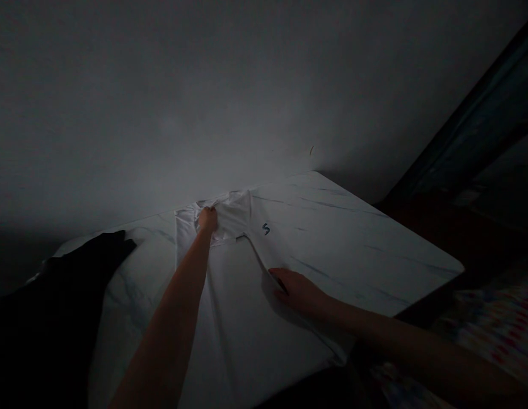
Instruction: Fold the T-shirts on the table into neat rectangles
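Observation:
A white garment, seemingly a shirt point(242, 318), lies spread over a white marble-patterned table point(323, 221). Near its far end, where the cloth is folded and wrinkled, my left hand point(207, 218) is closed on the fabric. My right hand point(295, 291) pinches the garment's right edge lower down, with the fingers curled under and partly hidden. The near end of the cloth runs out of view at the bottom. Dim light hides the finer details.
Black cloth point(63, 301) lies on the table's left side. A small dark blue mark point(266, 229) shows right of the shirt. A grey wall point(204, 102) stands along the table's far edge. Multicoloured patterned fabric point(494, 324) is at lower right.

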Action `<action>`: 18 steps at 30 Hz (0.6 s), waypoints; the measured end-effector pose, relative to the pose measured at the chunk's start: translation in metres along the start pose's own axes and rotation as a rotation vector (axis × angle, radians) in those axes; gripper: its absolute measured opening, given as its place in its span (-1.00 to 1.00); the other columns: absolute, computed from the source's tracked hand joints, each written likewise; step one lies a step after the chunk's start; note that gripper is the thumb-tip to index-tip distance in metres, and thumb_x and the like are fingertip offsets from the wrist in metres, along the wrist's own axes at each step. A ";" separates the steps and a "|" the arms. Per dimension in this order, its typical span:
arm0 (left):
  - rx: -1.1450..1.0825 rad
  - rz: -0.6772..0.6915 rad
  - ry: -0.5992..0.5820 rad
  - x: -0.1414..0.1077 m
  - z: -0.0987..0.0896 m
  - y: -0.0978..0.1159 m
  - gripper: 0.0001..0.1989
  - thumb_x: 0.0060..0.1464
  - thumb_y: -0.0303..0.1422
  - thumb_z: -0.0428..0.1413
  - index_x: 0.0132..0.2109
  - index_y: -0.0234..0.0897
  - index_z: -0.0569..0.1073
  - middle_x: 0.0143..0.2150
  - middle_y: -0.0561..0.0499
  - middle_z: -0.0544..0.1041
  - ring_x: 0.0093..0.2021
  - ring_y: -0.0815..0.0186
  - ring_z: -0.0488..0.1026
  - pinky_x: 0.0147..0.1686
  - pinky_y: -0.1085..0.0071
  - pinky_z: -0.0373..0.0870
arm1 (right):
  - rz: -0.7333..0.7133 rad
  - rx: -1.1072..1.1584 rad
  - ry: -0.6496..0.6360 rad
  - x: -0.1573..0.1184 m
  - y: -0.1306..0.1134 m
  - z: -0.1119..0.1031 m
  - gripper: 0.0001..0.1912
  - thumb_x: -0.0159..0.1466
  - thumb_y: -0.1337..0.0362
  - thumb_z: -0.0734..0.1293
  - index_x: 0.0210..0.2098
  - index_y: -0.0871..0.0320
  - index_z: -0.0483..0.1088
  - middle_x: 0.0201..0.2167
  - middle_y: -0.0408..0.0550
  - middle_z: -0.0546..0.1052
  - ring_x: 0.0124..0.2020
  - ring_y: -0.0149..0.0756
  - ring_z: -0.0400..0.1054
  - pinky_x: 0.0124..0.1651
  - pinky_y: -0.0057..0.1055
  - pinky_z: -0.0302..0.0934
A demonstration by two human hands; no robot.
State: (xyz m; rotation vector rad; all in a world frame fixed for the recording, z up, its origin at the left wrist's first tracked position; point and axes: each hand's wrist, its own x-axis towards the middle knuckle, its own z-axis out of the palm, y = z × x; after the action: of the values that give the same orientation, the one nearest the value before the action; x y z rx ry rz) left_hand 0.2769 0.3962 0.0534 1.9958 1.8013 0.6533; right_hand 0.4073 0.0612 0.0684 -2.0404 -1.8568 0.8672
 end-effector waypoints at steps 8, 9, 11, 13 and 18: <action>0.164 -0.026 0.014 -0.019 -0.008 0.001 -0.63 0.25 -0.33 -0.11 0.00 -0.38 0.50 0.01 -0.37 0.55 0.03 0.00 0.51 -0.10 0.25 0.38 | -0.166 -0.216 0.012 0.059 0.005 -0.038 -0.70 0.40 0.24 0.16 -0.16 0.16 0.52 -0.17 0.06 0.58 -0.12 -0.19 0.45 -0.06 -0.36 0.23; 0.177 -0.026 0.016 -0.021 -0.010 0.002 -0.63 0.25 -0.32 -0.12 0.00 -0.38 0.50 0.00 -0.37 0.55 0.02 0.00 0.51 -0.11 0.25 0.39 | -0.153 -0.244 0.090 0.081 0.005 -0.047 -0.68 0.41 0.27 0.14 -0.14 0.17 0.52 -0.13 0.06 0.57 -0.08 -0.20 0.44 -0.04 -0.37 0.22; 0.199 -0.024 0.019 -0.025 -0.012 0.001 -0.63 0.24 -0.32 -0.12 0.00 -0.36 0.50 -0.01 -0.35 0.56 0.01 0.01 0.52 -0.13 0.26 0.39 | -0.098 -0.293 0.234 0.129 0.004 -0.063 -0.69 0.41 0.35 0.13 -0.06 0.19 0.49 -0.02 0.10 0.53 0.00 -0.22 0.41 0.03 -0.39 0.19; 0.220 -0.015 0.022 -0.028 -0.013 0.000 -0.65 0.23 -0.33 -0.10 -0.01 -0.34 0.50 -0.03 -0.33 0.57 -0.01 0.02 0.53 -0.14 0.28 0.39 | -0.043 -0.326 0.311 0.176 0.000 -0.075 -0.68 0.37 0.44 0.14 -0.01 0.24 0.46 0.04 0.15 0.50 0.05 -0.22 0.38 0.08 -0.41 0.17; 0.270 0.007 0.026 -0.030 -0.009 -0.004 -0.69 0.19 -0.33 -0.05 -0.04 -0.29 0.52 -0.06 -0.29 0.59 -0.03 0.02 0.54 -0.17 0.28 0.40 | 0.015 -0.345 0.398 0.251 -0.009 -0.078 -0.66 0.34 0.49 0.15 0.03 0.30 0.43 0.09 0.18 0.48 0.14 -0.23 0.33 0.14 -0.48 0.11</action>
State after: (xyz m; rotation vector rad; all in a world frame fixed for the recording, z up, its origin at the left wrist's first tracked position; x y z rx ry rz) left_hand 0.2658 0.3667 0.0561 2.1730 1.9891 0.4589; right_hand 0.4480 0.3211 0.0705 -2.2175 -1.8543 0.1216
